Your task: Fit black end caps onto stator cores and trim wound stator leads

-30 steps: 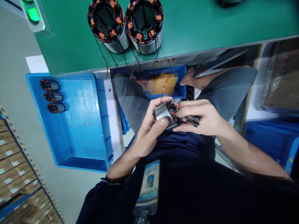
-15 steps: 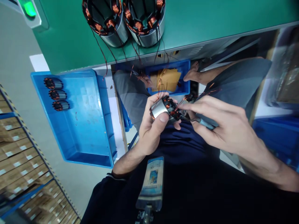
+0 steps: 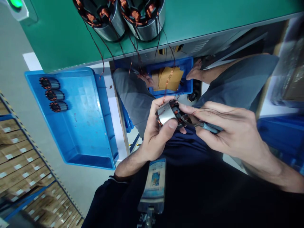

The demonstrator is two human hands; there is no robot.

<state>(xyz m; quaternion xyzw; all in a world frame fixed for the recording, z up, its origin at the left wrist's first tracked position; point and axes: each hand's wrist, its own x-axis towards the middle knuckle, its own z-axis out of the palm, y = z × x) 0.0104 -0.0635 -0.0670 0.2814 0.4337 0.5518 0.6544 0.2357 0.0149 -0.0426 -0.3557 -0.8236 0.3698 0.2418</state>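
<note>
My left hand [image 3: 155, 133] is wrapped round a small metal motor stator [image 3: 167, 114] with copper windings, its coil end facing right. Thin copper wires rise from it. In my right hand [image 3: 228, 129] is a hand tool with a blue-grey handle [image 3: 209, 127], its metal tip close to the coil end. The right thumb and fingertips are near or on the black end of the stator. Exactly where the tip touches cannot be made out.
Two larger stators [image 3: 147, 25] stand on the green table [image 3: 213, 19], wires hanging over its edge. A blue tray [image 3: 108, 126] at left holds three small stators [image 3: 55, 95]. A blue bin [image 3: 190, 76] with yellow-brown envelopes [image 3: 173, 77] lies below. A badge [image 3: 155, 180] hangs in front.
The held stator and my left hand have shifted slightly right. My right fingers have moved closer over the coil end, and some wires now lie back along that hand. The view has shifted a little.
</note>
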